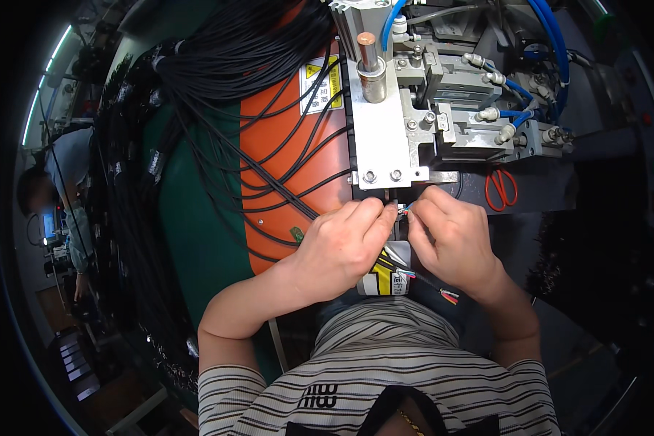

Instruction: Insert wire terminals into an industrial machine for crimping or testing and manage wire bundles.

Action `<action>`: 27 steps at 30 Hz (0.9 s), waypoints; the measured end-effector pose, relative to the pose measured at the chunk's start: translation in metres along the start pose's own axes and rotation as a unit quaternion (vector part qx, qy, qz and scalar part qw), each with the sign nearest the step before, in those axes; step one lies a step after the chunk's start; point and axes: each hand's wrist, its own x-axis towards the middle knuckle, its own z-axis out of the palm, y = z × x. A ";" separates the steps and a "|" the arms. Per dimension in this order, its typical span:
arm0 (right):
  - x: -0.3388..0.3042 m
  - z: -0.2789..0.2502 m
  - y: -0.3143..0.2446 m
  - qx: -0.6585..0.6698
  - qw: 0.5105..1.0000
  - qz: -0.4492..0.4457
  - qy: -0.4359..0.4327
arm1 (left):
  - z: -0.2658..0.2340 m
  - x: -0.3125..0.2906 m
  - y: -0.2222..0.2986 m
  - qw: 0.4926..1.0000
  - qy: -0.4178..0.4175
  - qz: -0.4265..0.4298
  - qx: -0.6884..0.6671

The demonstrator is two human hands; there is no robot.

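As both hands meet just on the near side of the steel plate [381,145], the left hand [345,243] and right hand [454,236] appear to pinch thin coloured wires [404,209]. These should be light, limp and easily nicked, best held near their jacket. Nearer than the plate hang other wire ends [449,296]; black cables [247,58] crowd its left, red loop handles [501,187] its right; its edge may cramp the fingertips.

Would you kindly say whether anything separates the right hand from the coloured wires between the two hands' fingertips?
Nothing visible does: the right hand is at the coloured wires, with the left hand close on their other side.
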 end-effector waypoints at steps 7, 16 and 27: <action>-0.001 0.000 0.000 0.006 1.000 -0.005 0.011 | 0.002 -0.005 0.000 0.999 -0.007 -0.038 -0.034; 0.004 -0.005 -0.007 -0.086 0.995 -0.014 -0.037 | -0.004 0.000 0.006 0.998 -0.030 0.029 0.046; 0.018 -0.010 0.013 0.062 0.994 0.018 -0.093 | -0.007 0.011 0.012 0.990 -0.083 0.040 0.104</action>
